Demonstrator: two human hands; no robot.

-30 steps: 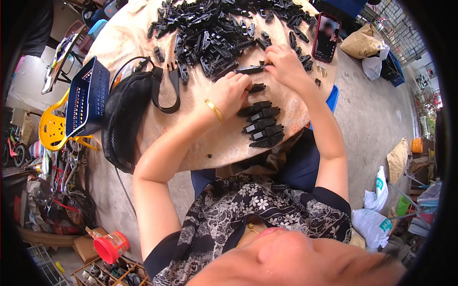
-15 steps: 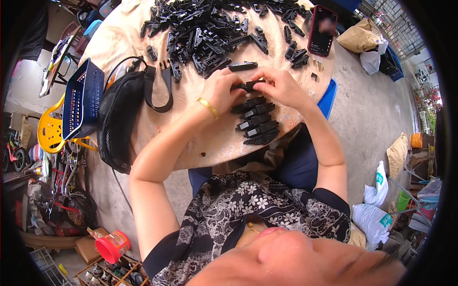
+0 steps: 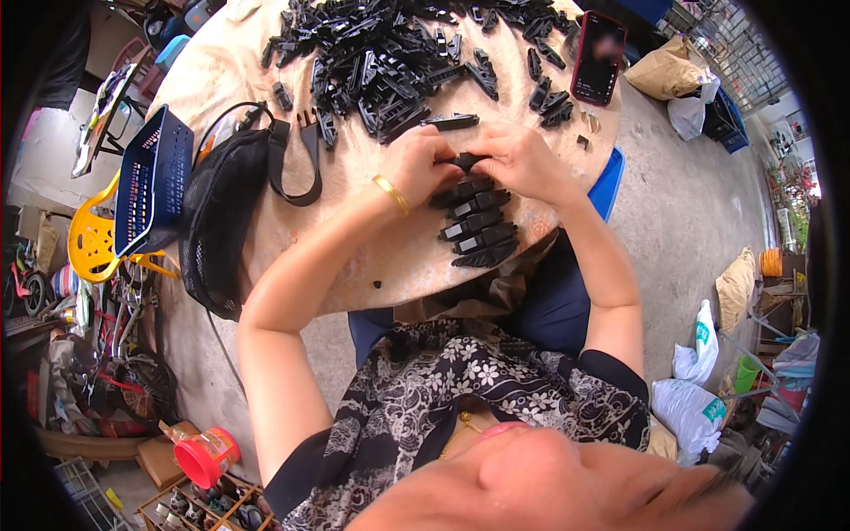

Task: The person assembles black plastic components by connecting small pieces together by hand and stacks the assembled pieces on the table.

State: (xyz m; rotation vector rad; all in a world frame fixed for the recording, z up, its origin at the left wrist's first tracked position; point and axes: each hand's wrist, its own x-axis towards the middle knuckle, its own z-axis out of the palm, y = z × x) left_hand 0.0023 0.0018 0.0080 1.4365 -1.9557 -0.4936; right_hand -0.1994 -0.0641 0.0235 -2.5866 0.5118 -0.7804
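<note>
Between my fingertips is a small black plastic part [image 3: 464,162], mostly covered by the fingers. My left hand [image 3: 414,165] pinches its left end, and my right hand [image 3: 518,161] pinches its right end. Just below the hands, toward me, a short row of black plastic pieces [image 3: 478,226] lies side by side on the cloth. Beyond my fingers a single long black piece [image 3: 452,122] rests at the edge of a big heap of black plastic parts [image 3: 372,71].
A cream cloth covers the round table [image 3: 354,265]. At its left are a black mesh bag [image 3: 221,221] with a strap and a blue basket [image 3: 155,181] by a yellow chair [image 3: 93,234]. A phone [image 3: 598,57] stands at the far right, near several loose black parts [image 3: 553,108].
Both hands have shifted slightly; the part between them is now more hidden by my fingers. The row and the heap look unchanged.
</note>
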